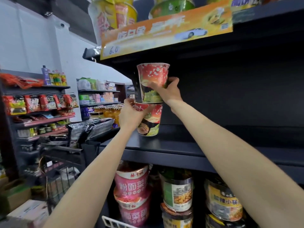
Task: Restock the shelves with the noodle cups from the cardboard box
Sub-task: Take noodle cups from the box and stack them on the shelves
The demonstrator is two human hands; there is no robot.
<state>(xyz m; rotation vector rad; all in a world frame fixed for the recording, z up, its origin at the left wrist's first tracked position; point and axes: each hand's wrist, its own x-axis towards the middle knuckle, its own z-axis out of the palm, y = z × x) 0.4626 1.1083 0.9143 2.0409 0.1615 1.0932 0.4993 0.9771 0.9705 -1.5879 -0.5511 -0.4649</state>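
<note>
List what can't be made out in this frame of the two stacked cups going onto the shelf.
- Head view: the cardboard box isn't identifiable; the lower left is cluttered and blurred.
- Print on the upper cup and lower cup is blurred, and the right hand and left hand cover part of it.
- Whether the lower cup's base rests on the shelf or hovers.
- The price on the orange sign is smeared.

A glossy printed wrap is seen on both cups (153, 79), (150, 120). The shelf (172, 145) is finished in matt dark painted metal. The orange sign (166, 30) is made of smooth, shiny printed card or plastic.
</note>
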